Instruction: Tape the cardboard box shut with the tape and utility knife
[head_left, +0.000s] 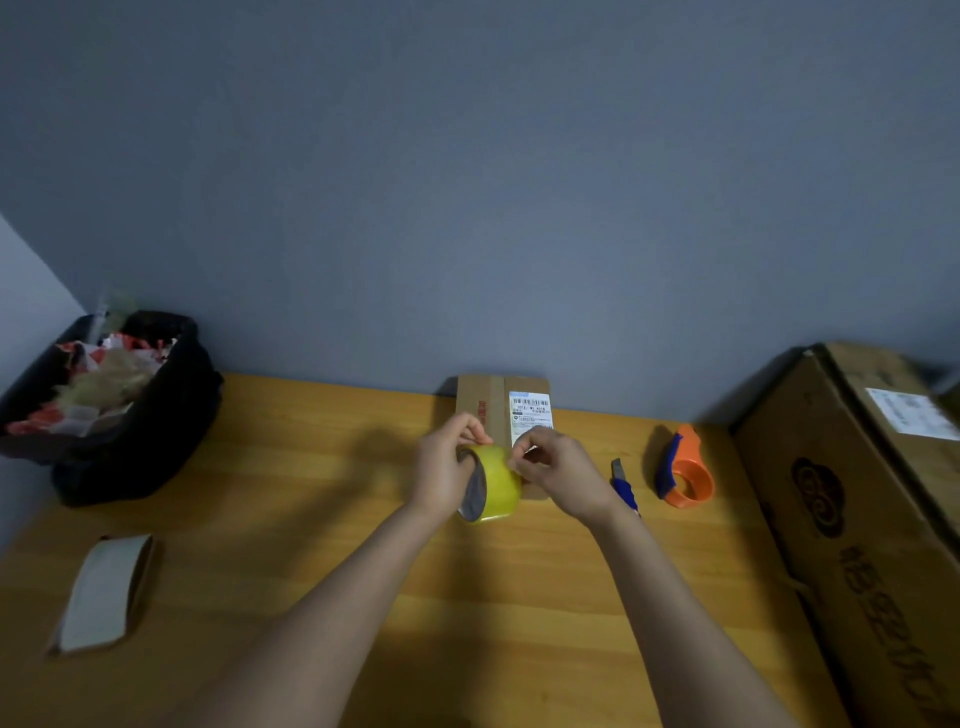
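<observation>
A small flat cardboard box with a white shipping label lies on the wooden table near the wall. In front of it my left hand holds a yellow tape roll upright by its rim. My right hand pinches at the roll's upper edge, fingertips touching the tape. A blue utility knife lies on the table just right of my right wrist, partly hidden by it.
An orange tape dispenser stands right of the knife. A large cardboard carton fills the right side. A black bin full of scraps sits at the back left. An empty cardboard tape core lies at front left.
</observation>
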